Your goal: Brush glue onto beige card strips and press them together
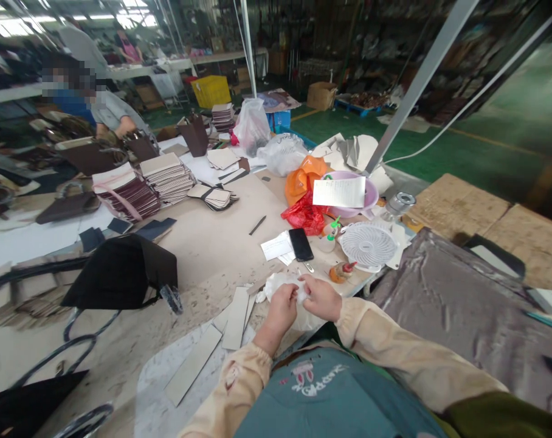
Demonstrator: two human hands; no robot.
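Observation:
My left hand [281, 309] and my right hand [320, 296] meet over the near edge of the worktable [212, 243]. Both are closed on a crumpled white cloth [280, 285], pinching a wad of it between the fingertips. The rest of the cloth lies bunched on the table just beyond my hands. Flat grey card strips [236, 317] lie to the left of my left hand. A black phone [300, 244] and a small orange-capped bottle [341, 272] rest just beyond my right hand.
A white fan [368, 244], a pink basin [371, 198] with a paper, and orange and red bags [306, 194] crowd the table's right side. A black bag [121, 271] and stacked card pieces [166, 176] sit left. A person works at far left. Grey fabric [449, 292] covers the right.

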